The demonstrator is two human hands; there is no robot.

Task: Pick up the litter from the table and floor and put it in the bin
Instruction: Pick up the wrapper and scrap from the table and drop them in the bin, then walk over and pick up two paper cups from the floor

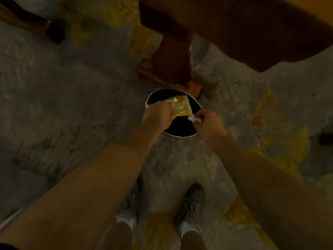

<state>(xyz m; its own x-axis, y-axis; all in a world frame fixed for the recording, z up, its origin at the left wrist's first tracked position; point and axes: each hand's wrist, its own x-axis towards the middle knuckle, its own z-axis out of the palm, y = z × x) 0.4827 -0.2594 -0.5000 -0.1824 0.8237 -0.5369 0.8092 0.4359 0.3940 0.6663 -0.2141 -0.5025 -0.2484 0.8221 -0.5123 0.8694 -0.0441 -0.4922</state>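
A round metal bin (180, 136) with a dark inside stands on the floor below me. My left hand (158, 114) is closed around a yellow plastic wrapper (180, 107), held over the bin's mouth. My right hand (210, 124) pinches a small crumpled white tissue (194, 119) at the bin's right rim, next to the wrapper's corner. Both forearms reach down from the lower edge of the view.
A wooden table leg and foot (171, 69) stand just behind the bin, with the tabletop (252, 24) at upper right. Another dark furniture leg (54, 31) is at upper left. The concrete floor (72, 105) has yellow patches. My two shoes (191, 208) are below.
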